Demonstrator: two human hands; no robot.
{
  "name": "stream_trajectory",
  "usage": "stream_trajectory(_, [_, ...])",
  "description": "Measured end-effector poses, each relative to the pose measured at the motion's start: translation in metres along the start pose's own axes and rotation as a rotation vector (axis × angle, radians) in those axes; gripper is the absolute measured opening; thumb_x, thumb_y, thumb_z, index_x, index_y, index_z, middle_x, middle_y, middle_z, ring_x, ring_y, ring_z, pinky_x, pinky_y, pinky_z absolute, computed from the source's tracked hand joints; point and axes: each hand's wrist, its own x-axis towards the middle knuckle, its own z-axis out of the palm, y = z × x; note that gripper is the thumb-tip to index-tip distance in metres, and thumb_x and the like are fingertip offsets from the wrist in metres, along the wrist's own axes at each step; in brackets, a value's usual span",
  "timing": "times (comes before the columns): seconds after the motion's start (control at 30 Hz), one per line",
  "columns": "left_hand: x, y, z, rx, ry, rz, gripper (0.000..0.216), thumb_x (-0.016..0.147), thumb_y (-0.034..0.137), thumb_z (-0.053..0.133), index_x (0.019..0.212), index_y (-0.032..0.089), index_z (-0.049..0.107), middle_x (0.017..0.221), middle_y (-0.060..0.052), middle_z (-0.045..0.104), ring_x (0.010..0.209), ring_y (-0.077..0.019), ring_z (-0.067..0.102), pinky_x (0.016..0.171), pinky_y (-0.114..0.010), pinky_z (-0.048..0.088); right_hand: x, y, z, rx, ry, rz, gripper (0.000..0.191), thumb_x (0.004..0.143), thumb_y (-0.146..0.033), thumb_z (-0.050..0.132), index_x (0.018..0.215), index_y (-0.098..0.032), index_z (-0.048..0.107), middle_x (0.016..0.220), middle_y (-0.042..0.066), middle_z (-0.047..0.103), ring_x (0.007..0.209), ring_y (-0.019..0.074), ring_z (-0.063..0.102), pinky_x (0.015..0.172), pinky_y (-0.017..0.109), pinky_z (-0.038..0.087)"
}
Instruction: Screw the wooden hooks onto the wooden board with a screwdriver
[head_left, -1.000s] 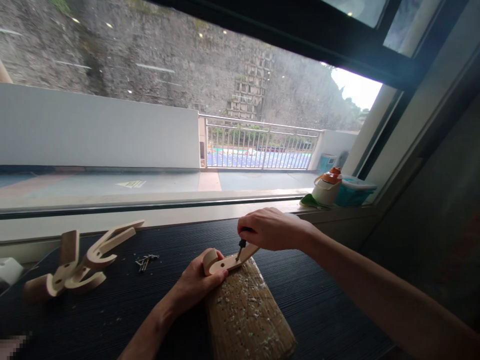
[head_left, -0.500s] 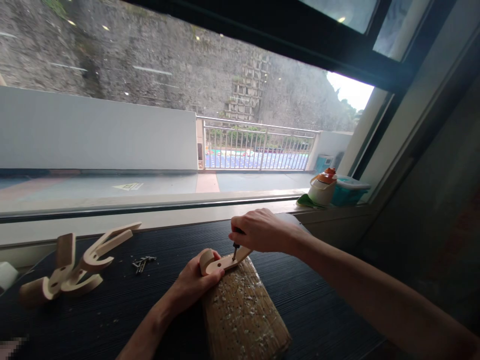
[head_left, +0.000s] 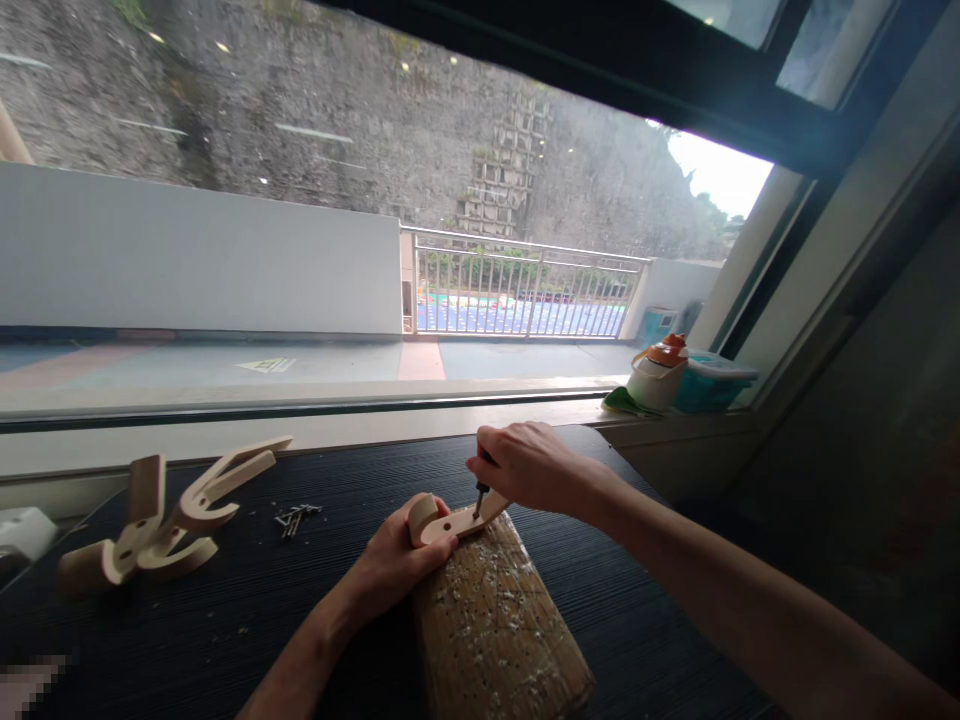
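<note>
Here's the pale wooden hook (head_left: 460, 524), flat across the pitted brown block (head_left: 504, 620)'s far end, dark-handled screwdriver (head_left: 481, 494) near upright, tip down on it!

held hook (head_left: 460, 525): bare wood, smooth and matt
loose hooks (head_left: 135, 540): wood, smooth faces, matt
block (head_left: 501, 625): coarse wood, rough, pitted with small holes
screwdriver shaft (head_left: 478, 502): metal, smooth
screws (head_left: 294, 521): bare metal, shiny
tabletop (head_left: 360, 480): matt, finely ridged like wood grain
railing (head_left: 535, 290): glossy metal
</note>
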Motion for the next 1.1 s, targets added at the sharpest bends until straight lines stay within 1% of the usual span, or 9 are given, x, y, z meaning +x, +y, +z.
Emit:
stream_trajectory(0.1, [0.001, 0.000, 0.000, 0.027, 0.005, -0.016, 0.024, 0.072, 0.037, 0.055, 0.089, 0.019, 0.051, 0.075, 0.003, 0.052, 0.068, -0.0137, 0.047, 0.062, -0.022, 0.039, -0.002, 0.004, -0.009, 0.014, -0.040, -0.007, 0.038, 0.089, -0.045, 0.034, 0.082, -0.018, 0.060, 0.071, 0.005, 0.066, 0.060, 0.0161, 0.057, 0.052, 0.026, 0.024])
stream_trajectory(0.2, [0.001, 0.001, 0.000, 0.045, 0.009, -0.030, 0.026, 0.072, 0.037, 0.055, 0.090, 0.019, 0.051, 0.077, 0.003, 0.054, 0.069, -0.0142, 0.048, 0.063, -0.022, 0.039, -0.005, 0.009, -0.017, 0.062, -0.054, -0.062, 0.028, 0.086, -0.039, 0.040, 0.088, -0.021, 0.061, 0.075, 0.003, 0.066, 0.062, 0.0145, 0.056, 0.053, 0.025, 0.025])
stream_trajectory(0.27, [0.001, 0.001, 0.000, 0.045, 0.010, -0.026, 0.025, 0.073, 0.037, 0.055, 0.090, 0.019, 0.051, 0.078, 0.003, 0.053, 0.069, -0.0141, 0.048, 0.063, -0.022, 0.039, -0.005, 0.013, -0.018, 0.108, -0.048, -0.129, 0.021, 0.084, -0.033, 0.043, 0.090, -0.022, 0.060, 0.079, 0.001, 0.066, 0.066, 0.0131, 0.055, 0.055, 0.024, 0.027])
stream_trajectory(0.37, [0.001, 0.000, -0.001, 0.029, 0.003, -0.020, 0.023, 0.073, 0.036, 0.055, 0.089, 0.019, 0.052, 0.076, 0.003, 0.052, 0.069, -0.0137, 0.047, 0.063, -0.022, 0.039, -0.004, 0.015, -0.014, 0.157, -0.053, -0.190, 0.022, 0.086, -0.030, 0.041, 0.086, -0.021, 0.060, 0.080, 0.001, 0.066, 0.068, 0.0119, 0.054, 0.057, 0.024, 0.027])
stream_trajectory(0.53, [0.002, -0.001, 0.000, 0.020, 0.004, -0.020, 0.023, 0.073, 0.036, 0.055, 0.089, 0.020, 0.052, 0.075, 0.004, 0.052, 0.068, -0.0136, 0.047, 0.063, -0.022, 0.039, -0.002, 0.012, -0.006, 0.111, -0.072, -0.090, 0.033, 0.090, -0.040, 0.035, 0.087, -0.019, 0.060, 0.073, 0.003, 0.064, 0.062, 0.0122, 0.052, 0.053, 0.025, 0.024])
stream_trajectory(0.7, [0.002, 0.001, 0.001, 0.061, 0.010, -0.030, 0.025, 0.072, 0.038, 0.054, 0.089, 0.019, 0.051, 0.074, 0.003, 0.052, 0.068, -0.0144, 0.049, 0.063, -0.023, 0.040, -0.005, 0.007, -0.012, 0.050, -0.091, -0.006, 0.039, 0.091, -0.042, 0.031, 0.085, -0.017, 0.060, 0.073, 0.006, 0.064, 0.061, 0.0144, 0.054, 0.053, 0.026, 0.023])
stream_trajectory(0.8, [0.001, 0.001, 0.000, 0.076, 0.013, -0.021, 0.025, 0.072, 0.038, 0.054, 0.089, 0.019, 0.052, 0.074, 0.003, 0.053, 0.067, -0.0146, 0.049, 0.062, -0.024, 0.040, -0.008, 0.008, -0.017, 0.075, -0.104, -0.031, 0.035, 0.088, -0.045, 0.036, 0.089, -0.020, 0.060, 0.073, 0.004, 0.064, 0.061, 0.0144, 0.054, 0.052, 0.025, 0.024])
stream_trajectory(0.93, [0.000, 0.000, 0.000, 0.065, 0.019, -0.022, 0.026, 0.072, 0.038, 0.055, 0.089, 0.020, 0.052, 0.074, 0.003, 0.054, 0.067, -0.0144, 0.048, 0.062, -0.023, 0.040, -0.010, 0.011, -0.018, 0.127, -0.091, -0.101, 0.023, 0.082, -0.036, 0.045, 0.094, -0.024, 0.060, 0.077, 0.000, 0.065, 0.065, 0.0133, 0.054, 0.053, 0.024, 0.025])
stream_trajectory(1.1, [0.001, -0.002, 0.000, 0.026, 0.022, -0.017, 0.025, 0.072, 0.038, 0.056, 0.089, 0.019, 0.053, 0.074, 0.003, 0.054, 0.067, -0.0138, 0.049, 0.061, -0.022, 0.040, -0.005, 0.011, -0.011, 0.171, -0.111, -0.087, 0.025, 0.084, -0.040, 0.043, 0.090, -0.022, 0.060, 0.075, 0.001, 0.064, 0.064, 0.0126, 0.053, 0.053, 0.023, 0.026])
